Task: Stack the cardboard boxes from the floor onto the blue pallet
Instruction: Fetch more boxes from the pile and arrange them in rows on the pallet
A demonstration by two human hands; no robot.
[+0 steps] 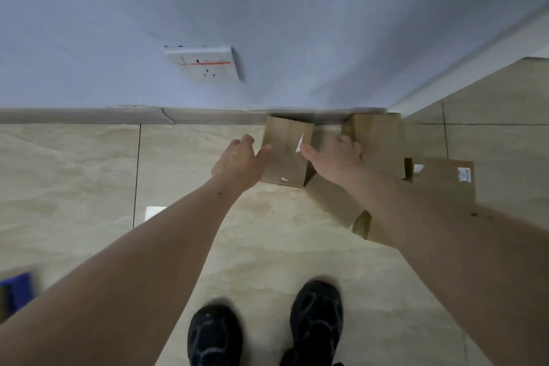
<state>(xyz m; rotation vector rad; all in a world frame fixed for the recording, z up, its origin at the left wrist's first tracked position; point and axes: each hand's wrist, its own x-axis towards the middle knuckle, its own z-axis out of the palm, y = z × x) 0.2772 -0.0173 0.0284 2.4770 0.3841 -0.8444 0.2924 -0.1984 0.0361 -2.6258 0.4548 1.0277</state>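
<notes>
I see both bare arms stretched forward and down toward a cluster of plain brown cardboard boxes on the glossy beige tiled floor (208, 232), close to the grey skirting board (89, 115) at the foot of the pale blue-grey wall (267, 9).

The left hand (237, 162) sits at the left side of the nearest upright brown cardboard box (286, 151), its thumb against the box's left edge; the fingers look loosely spread and relaxed, not closed round anything. The right hand (335, 157) lies at the box's right side, thumb pointing toward a white scrap of label on the box face, fingers extended toward the gap between this box and a second brown cardboard box (377, 140) standing just behind and to the right, against the skirting. I cannot tell for certain whether the right palm touches the first box.

A third flat brown cardboard box with a small white printed label (445, 178) lies to the right, partly hidden by the right forearm, and another brown box corner (364, 224) shows beneath that forearm.

A sliver of the blue plastic pallet (17, 291) appears at the far left edge, blurred, well apart from the boxes.

A white wall socket with a red stripe (208, 64) is mounted on the wall above. Two black shoes (267, 330) stand on the tiles at the bottom.
</notes>
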